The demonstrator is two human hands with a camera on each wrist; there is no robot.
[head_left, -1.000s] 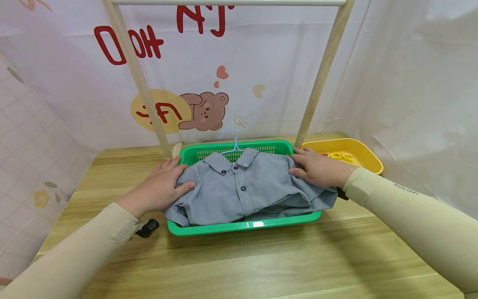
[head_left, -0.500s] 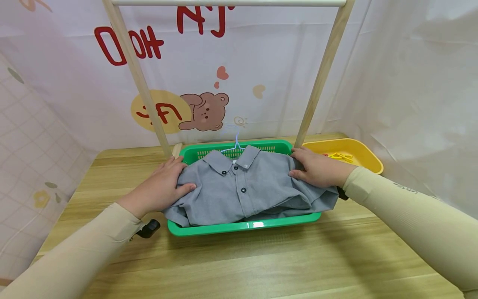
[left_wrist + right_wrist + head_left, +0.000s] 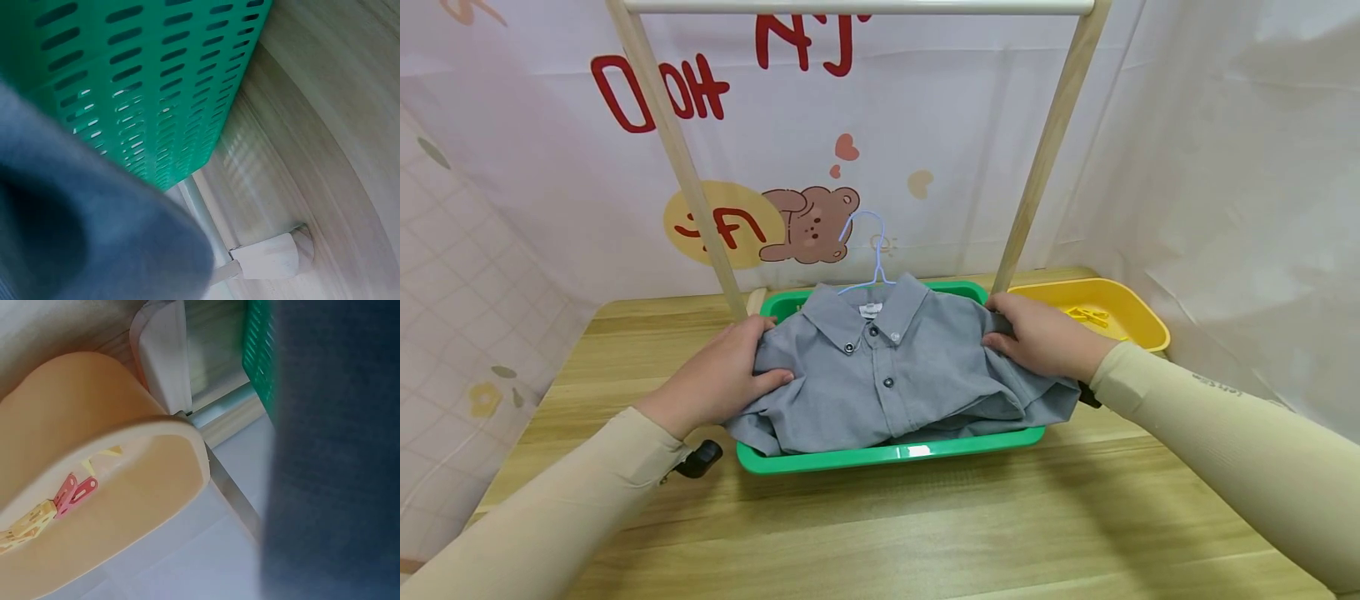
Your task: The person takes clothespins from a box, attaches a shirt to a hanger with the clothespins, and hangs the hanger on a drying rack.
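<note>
A grey button-up shirt (image 3: pixel 842 400) with dark buttons lies over the green basket (image 3: pixel 865 460), its collar raised at the back. A pale blue hanger (image 3: pixel 878 250) sits inside it, hook standing up out of the collar. My left hand (image 3: pixel 722 375) grips the shirt's left shoulder, thumb on the front and fingers behind. On the other shoulder, my right hand (image 3: pixel 1041 337) holds the cloth the same way. In the left wrist view blurred grey cloth (image 3: pixel 137 231) hangs beside the slotted basket wall (image 3: pixel 169 81); similar cloth (image 3: pixel 331 462) covers the right side of the right wrist view.
A wooden rack stands behind the basket, with a left post (image 3: pixel 681 158), a right post (image 3: pixel 1048 150) and a white top bar (image 3: pixel 857 7). At right rear sits a yellow tub (image 3: pixel 1127 312) with yellow and red clothespins (image 3: pixel 75 490). Everything stands on a wooden table (image 3: pixel 887 533).
The collar and hanger have risen and tilted upright, so the hook stands higher and the white neck label shows. Both hands have closed their fingers further round the shoulders.
</note>
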